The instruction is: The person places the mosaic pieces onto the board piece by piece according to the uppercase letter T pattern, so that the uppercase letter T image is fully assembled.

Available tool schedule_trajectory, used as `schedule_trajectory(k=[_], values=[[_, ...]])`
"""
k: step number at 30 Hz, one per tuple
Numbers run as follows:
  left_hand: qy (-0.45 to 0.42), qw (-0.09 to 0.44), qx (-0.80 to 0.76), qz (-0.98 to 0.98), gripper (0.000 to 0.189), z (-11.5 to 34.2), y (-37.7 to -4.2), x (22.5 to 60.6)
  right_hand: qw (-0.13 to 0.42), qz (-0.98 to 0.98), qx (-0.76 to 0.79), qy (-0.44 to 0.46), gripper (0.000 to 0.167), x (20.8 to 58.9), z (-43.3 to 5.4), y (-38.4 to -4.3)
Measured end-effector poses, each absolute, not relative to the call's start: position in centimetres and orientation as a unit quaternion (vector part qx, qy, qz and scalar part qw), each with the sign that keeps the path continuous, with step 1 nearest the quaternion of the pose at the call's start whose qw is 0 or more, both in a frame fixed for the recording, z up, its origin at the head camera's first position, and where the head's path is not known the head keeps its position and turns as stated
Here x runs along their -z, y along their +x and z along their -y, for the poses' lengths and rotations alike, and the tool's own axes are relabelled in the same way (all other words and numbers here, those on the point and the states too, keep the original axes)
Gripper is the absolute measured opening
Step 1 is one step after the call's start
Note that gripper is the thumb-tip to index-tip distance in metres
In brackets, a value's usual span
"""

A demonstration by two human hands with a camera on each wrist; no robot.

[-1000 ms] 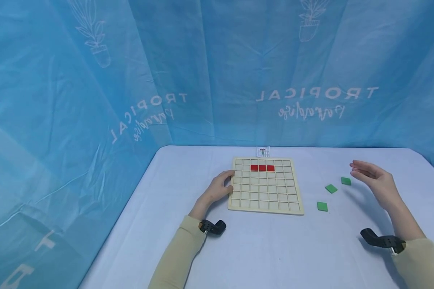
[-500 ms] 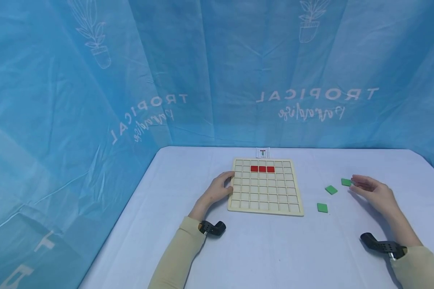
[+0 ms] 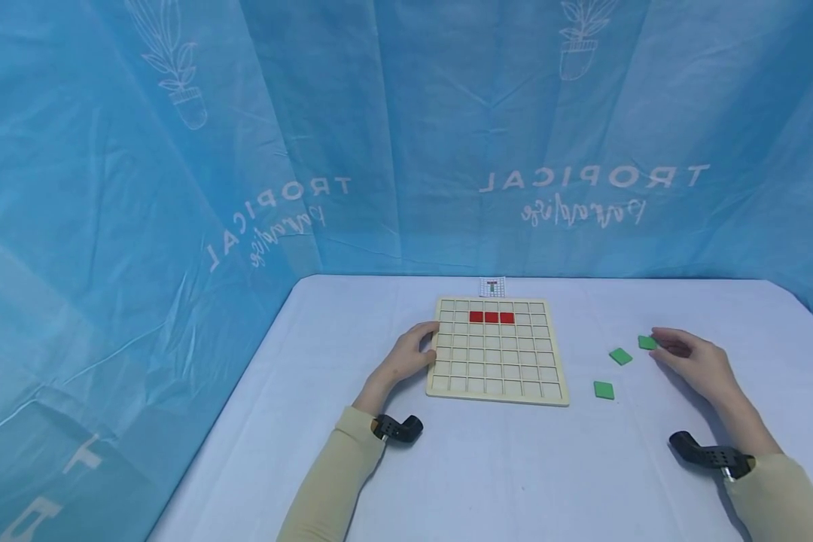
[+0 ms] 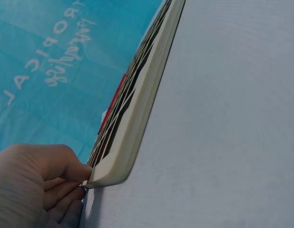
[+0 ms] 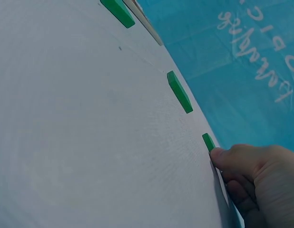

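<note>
A pale wooden grid board [image 3: 497, 390] lies on the table, with three red square tiles [image 3: 491, 318] side by side in its second row from the far edge. My left hand [image 3: 406, 357] grips the board's left edge; in the left wrist view its thumb [image 4: 66, 164] lies along the frame's rim. On the right, my right hand [image 3: 701, 365] pinches the farthest green square tile [image 3: 647, 342] at its right end. The thumb [image 5: 225, 159] covers part of that tile in the right wrist view. Another green tile [image 3: 620, 356] and a third green tile [image 3: 604, 390] lie between hand and board.
A small printed grid card [image 3: 492, 287] with a red and green pattern lies behind the board. White cloth covers the table [image 3: 488, 474]. A blue curtain [image 3: 433, 150] with mirrored lettering hangs along the back and left side.
My right hand has come down and slightly left onto the farthest green tile, which has shifted slightly left. The left hand and the board have stayed put.
</note>
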State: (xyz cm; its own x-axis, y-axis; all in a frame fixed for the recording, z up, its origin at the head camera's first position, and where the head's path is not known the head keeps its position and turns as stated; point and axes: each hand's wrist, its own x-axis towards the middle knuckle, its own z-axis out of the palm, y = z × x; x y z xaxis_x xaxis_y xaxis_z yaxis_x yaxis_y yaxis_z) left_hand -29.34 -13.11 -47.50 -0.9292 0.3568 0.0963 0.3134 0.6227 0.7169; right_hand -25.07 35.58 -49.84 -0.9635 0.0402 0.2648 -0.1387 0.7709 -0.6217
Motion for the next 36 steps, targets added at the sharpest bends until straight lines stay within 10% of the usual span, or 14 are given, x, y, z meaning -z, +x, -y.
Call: schedule_trajectory(k=[22, 32, 36], values=[[0.167, 0.039, -0.392, -0.904, 0.061, 13.0, -29.4, 47.6, 0.126, 0.885, -0.446, 0.048, 0.048, 41.7, -30.1, -26.8], [0.166, 0.043, -0.393, -0.904, 0.06, 12.8, -29.3, 47.5, 0.175, 0.866, -0.451, 0.125, 0.046, 49.9, -27.8, -36.1], [0.177, 0.036, -0.4, -0.899, 0.059, 13.0, -29.4, 47.5, 0.143, 0.832, -0.511, 0.164, 0.039, 46.4, -23.3, -33.6]])
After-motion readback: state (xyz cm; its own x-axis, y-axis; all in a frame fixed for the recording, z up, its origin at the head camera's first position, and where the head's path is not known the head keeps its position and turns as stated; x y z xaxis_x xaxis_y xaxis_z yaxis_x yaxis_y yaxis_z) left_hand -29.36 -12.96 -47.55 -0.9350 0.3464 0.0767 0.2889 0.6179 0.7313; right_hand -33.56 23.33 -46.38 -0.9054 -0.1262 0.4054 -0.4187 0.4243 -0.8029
